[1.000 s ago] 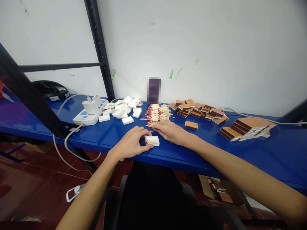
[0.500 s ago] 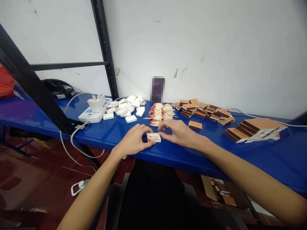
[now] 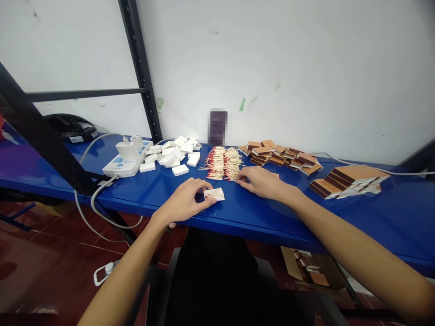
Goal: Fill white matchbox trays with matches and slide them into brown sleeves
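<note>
My left hand [image 3: 189,199] is closed on a small white matchbox tray [image 3: 219,194], its thumb along the near side and its fingers at the left end. A few red-headed matches lie inside the tray. Beyond it is a heap of loose matches [image 3: 222,163], red heads mostly toward the left. At the heap's front right edge, my right hand [image 3: 260,182] has its thumb and fingers drawn together; whatever lies between the fingertips is too small to make out. An orange-brown matchbox is mostly hidden behind that hand.
White trays [image 3: 175,154] are heaped at the back left, beside a power strip [image 3: 124,167] with cables. Brown matchbox sleeves [image 3: 282,155] lie at the back right. Stacked matchboxes [image 3: 346,181] stand farther right on the blue shelf [image 3: 272,222]. A black post [image 3: 44,127] rises at left.
My right hand has moved away from the tray, rightward and back to the edge of the match heap. My left hand still holds the tray. The camera view has shifted slightly.
</note>
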{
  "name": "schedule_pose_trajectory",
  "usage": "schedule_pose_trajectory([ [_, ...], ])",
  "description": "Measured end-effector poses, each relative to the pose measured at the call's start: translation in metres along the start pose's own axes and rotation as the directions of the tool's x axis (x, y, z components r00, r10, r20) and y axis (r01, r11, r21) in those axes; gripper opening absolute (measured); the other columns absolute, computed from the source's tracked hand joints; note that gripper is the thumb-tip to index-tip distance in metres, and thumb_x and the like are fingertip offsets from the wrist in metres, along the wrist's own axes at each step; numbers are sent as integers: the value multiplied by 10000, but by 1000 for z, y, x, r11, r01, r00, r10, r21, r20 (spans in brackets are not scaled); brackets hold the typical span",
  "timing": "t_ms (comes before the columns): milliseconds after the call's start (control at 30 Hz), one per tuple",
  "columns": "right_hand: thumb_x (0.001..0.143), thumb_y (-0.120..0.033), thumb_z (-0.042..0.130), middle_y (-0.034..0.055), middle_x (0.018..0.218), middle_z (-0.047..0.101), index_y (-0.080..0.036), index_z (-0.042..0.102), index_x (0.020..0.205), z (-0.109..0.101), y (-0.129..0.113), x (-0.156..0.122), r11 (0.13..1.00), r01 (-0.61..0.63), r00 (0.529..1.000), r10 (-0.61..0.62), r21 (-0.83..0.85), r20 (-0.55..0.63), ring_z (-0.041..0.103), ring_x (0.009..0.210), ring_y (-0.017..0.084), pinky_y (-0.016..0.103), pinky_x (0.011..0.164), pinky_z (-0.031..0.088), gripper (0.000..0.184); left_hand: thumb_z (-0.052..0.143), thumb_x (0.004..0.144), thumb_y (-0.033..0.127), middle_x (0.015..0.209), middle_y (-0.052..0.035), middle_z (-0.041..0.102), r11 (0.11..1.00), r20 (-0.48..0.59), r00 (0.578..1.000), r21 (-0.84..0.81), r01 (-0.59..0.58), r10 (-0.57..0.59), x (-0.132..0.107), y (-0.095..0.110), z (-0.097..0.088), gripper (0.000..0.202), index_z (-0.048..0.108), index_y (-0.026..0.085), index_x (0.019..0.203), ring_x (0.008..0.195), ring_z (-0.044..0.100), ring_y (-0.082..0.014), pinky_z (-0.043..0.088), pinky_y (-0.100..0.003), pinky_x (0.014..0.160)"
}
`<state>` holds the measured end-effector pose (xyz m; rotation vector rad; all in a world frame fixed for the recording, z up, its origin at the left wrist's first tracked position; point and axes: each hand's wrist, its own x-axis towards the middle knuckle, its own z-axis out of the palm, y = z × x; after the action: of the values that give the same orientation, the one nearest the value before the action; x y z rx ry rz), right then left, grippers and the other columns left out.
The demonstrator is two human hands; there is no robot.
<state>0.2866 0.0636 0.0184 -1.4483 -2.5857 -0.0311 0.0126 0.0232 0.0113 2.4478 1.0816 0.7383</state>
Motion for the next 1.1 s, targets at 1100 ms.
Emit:
schedule_pose_trajectory([
  [1100, 951, -347, 506, -11, 704, 540, -180, 624, 949, 3, -57, -3, 919, 235, 967, -189, 315, -170, 470, 636, 127, 250, 635, 342, 204, 628, 896, 392, 1074, -36, 601, 996, -47, 997, 71, -63, 66, 1, -6, 4, 269, 588, 223, 1102, 980, 554, -215, 446, -351, 882],
])
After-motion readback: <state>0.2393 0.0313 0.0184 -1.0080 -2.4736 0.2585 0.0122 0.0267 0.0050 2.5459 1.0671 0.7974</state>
